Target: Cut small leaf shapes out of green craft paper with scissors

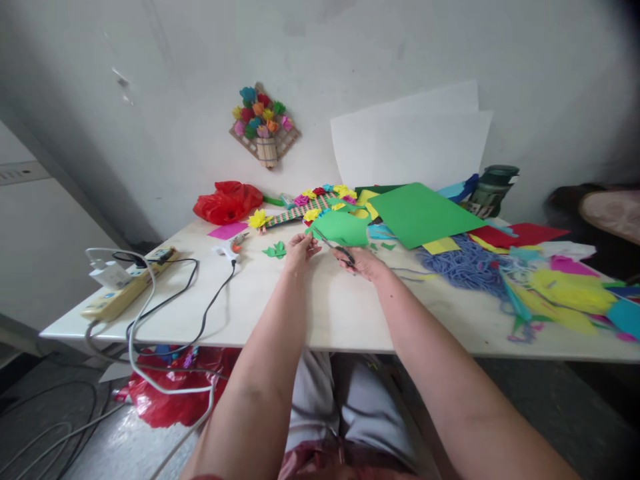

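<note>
My right hand is closed around the dark handles of a pair of scissors. Their blades point up and left toward my left hand, whose fingers pinch a small piece of green paper near the tips. Left of that hand lies a little pile of cut green paper pieces. Just beyond both hands is a larger green paper sheet with cut edges. A woven strip decorated with paper flowers rests behind it.
At left are a glue gun, its cord and a power strip. A big green sheet, blue yarn and coloured paper scraps cover the right. A red plastic bag sits at the back; a flower decoration hangs above.
</note>
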Available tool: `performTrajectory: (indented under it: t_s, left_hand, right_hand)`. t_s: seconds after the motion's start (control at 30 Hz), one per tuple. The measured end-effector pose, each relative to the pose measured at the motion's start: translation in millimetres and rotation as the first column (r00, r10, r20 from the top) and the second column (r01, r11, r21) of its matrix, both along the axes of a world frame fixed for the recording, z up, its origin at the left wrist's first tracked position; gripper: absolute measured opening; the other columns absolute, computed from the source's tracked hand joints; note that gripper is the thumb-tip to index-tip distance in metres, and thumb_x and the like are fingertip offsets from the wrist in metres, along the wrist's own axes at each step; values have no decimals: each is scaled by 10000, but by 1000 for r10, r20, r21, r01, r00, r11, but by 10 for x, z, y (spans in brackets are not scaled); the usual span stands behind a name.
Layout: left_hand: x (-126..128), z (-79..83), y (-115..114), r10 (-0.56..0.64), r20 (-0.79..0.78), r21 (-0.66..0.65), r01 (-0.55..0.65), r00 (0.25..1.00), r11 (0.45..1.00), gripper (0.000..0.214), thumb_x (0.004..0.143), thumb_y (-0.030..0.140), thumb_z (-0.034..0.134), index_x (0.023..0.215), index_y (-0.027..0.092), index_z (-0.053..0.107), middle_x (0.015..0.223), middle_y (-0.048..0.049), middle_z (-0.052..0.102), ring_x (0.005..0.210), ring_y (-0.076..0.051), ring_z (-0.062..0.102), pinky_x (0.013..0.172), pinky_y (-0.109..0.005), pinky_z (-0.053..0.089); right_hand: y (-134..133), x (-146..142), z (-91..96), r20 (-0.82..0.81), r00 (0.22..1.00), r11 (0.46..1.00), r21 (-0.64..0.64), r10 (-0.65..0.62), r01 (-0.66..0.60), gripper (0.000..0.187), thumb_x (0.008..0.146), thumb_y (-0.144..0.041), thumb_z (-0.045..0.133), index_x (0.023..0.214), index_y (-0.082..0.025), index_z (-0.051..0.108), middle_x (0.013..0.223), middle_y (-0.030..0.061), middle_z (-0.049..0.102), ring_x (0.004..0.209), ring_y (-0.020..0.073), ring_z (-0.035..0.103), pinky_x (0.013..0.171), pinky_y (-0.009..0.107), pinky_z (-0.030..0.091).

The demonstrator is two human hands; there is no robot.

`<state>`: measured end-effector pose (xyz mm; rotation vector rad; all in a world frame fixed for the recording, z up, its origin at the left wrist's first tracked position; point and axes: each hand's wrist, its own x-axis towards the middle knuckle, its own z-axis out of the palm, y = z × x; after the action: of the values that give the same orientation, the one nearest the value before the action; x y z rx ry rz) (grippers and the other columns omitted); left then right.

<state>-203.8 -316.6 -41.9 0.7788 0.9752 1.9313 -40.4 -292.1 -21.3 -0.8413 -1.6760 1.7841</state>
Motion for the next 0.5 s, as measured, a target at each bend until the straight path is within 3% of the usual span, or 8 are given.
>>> performTrajectory:
  t_s: [0.5]
  left_hand:
    - [17, -7, 5, 6, -41, -37, -7, 999, 999, 285, 692, 318, 657, 707, 166, 416, 550, 33, 555, 449, -56, 510, 545, -230, 494]
  right_hand:
    - [54, 3, -56, 30, 999, 999, -14, 33, -32, 233, 640, -307, 687, 695, -150, 524, 436, -64, 440, 325, 25, 310, 299, 180, 177]
